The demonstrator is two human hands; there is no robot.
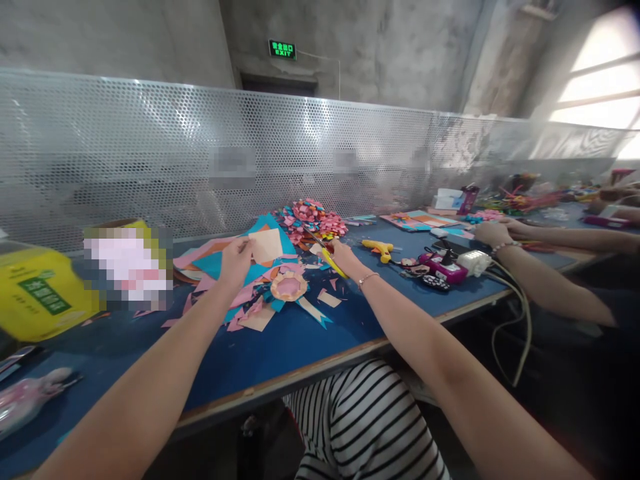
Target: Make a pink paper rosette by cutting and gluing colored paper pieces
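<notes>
My left hand [237,259] pinches a cream-coloured square of paper [267,247] by its left edge, above a pile of blue, orange and pink sheets. In my right hand [345,257] is a pair of scissors with yellow handles [334,262]; the blades point up and to the left, apart from the paper. Between and below the hands lies a round pink and cream paper rosette [289,285] with a pale ribbon tail [314,311] ending in blue tips. Cut paper scraps [330,298] are scattered around it. A heap of small folded pink, blue and orange pieces [313,220] sits behind.
A yellow glue gun [379,250] lies right of the scissors, near a purple box [445,267] and a white power strip [474,262]. A co-worker's arms [540,267] reach in from the right. A yellow bag [45,290] stands left. A perforated metal screen [200,153] runs along the back.
</notes>
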